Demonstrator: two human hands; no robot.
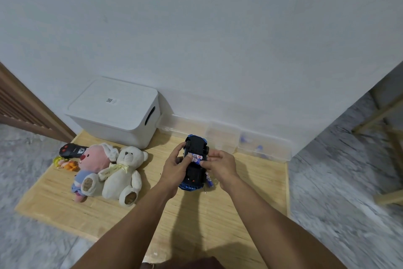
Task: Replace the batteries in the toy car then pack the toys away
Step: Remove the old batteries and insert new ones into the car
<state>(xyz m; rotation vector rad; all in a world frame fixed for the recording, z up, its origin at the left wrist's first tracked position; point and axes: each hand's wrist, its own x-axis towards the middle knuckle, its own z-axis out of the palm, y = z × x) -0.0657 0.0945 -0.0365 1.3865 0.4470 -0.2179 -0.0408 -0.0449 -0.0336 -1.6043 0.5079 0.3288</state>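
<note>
Battery fitting is the step in hand: left hand [174, 168] grips the upturned toy car [194, 162], right hand [220, 165] fingers pinch batteries [196, 158], which probably need pressing down next.

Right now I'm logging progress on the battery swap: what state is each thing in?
Blue toy car: upside down, battery bay open, batteries showing.
Left hand: holds the car, thumb on the batteries.
Right hand: fingers at the batteries.
White lidded storage box: closed.
Clear plastic bins: open, against the wall.
White teddy bear: lying unpacked.
Pink plush toy: lying unpacked.
</note>
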